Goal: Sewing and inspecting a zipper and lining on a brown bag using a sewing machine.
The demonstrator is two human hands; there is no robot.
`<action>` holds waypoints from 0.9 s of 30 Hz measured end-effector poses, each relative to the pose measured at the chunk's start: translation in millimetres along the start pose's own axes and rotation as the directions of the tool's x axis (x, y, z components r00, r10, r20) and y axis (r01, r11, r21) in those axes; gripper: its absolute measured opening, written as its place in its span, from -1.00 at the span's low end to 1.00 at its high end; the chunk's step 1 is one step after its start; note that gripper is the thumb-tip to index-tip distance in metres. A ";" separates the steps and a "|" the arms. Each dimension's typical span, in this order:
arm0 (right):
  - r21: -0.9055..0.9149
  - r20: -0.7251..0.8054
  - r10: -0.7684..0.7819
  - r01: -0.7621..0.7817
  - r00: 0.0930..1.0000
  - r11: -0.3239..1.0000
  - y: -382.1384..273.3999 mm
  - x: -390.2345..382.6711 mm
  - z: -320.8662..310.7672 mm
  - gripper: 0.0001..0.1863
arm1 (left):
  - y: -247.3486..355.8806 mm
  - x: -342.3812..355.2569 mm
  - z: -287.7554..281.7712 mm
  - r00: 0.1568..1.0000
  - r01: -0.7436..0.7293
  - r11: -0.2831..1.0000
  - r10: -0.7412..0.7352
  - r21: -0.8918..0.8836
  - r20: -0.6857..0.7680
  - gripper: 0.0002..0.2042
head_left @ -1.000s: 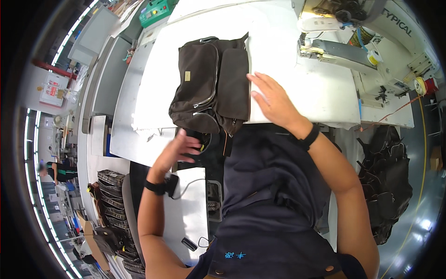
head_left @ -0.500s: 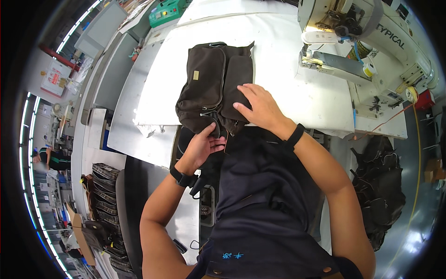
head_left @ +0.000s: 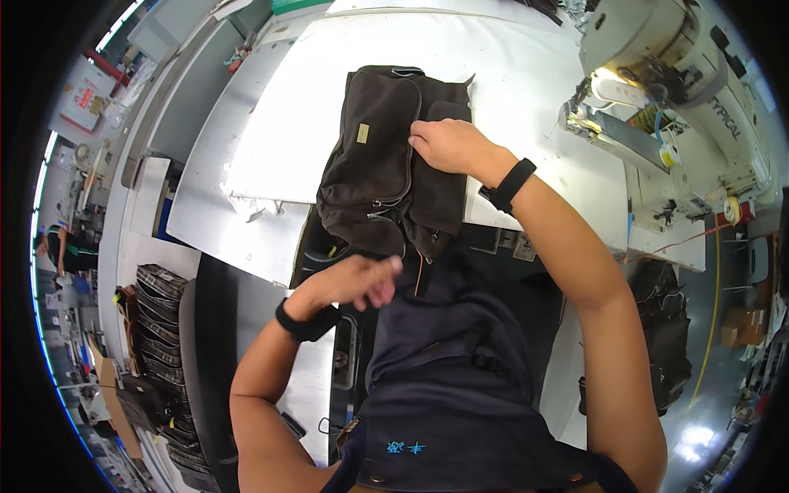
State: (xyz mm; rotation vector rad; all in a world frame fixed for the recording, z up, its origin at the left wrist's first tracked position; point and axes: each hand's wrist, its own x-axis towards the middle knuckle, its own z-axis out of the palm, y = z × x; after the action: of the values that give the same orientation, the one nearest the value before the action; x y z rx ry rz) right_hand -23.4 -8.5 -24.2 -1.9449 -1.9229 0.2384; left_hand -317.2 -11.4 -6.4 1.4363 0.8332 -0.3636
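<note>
A dark brown fabric bag (head_left: 366, 156) with zippers and a small tan label lies on the white worktable (head_left: 275, 99), its lower end over the front edge. My right hand (head_left: 452, 148) pinches the bag near the zipped edge between its front pocket and the side flap, fingertips bent onto the fabric. My left hand (head_left: 357, 283) is just below the bag's lower end with fingers partly bent and apart, somewhat blurred, holding nothing that I can see.
An industrial sewing machine (head_left: 666, 82) stands at the right. Dark bags (head_left: 657, 329) hang or lie piled below right; stacked patterned items (head_left: 156, 329) sit at lower left. A co-worker (head_left: 66, 251) is at the far left. Cardboard boxes (head_left: 744, 327) stand at far right.
My right hand has moved up along the bag and closed on it. My left hand was at the bag's lower corner half a second ago and is now below it.
</note>
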 end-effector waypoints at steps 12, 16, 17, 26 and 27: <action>0.118 0.235 0.295 -0.329 0.926 0.937 -0.9 16.5 -30.8 -0.84 | 65.3 61.8 -18.9 0.548 -0.039 0.158 0.829 0.987 -0.111 -0.71; 0.503 0.304 0.242 -0.371 0.922 0.781 13.0 3.6 -35.1 -0.86 | 45.6 81.9 -9.9 0.526 -0.005 0.133 0.843 0.991 -0.111 -0.60; 0.501 0.326 0.234 -0.377 0.916 0.779 15.3 0.2 -33.0 -0.86 | 41.6 83.4 -10.5 0.474 -0.021 0.156 0.871 0.987 -0.128 -0.59; 0.678 0.218 0.199 -0.294 0.956 0.674 10.8 -6.7 -34.3 -0.83 | 32.7 90.9 -7.3 0.447 -0.080 0.224 0.879 0.971 -0.166 -0.59; 0.679 0.199 0.195 -0.278 0.960 0.679 9.7 -5.1 -33.4 -0.83 | 32.0 91.4 -7.3 0.450 -0.081 0.234 0.876 0.969 -0.174 -0.59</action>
State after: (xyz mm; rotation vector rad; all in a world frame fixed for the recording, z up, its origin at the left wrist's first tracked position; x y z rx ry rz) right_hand -1.8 -18.6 1.5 -1.6354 -1.3111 1.0195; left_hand -235.6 23.5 -45.9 2.9462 0.6240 0.5565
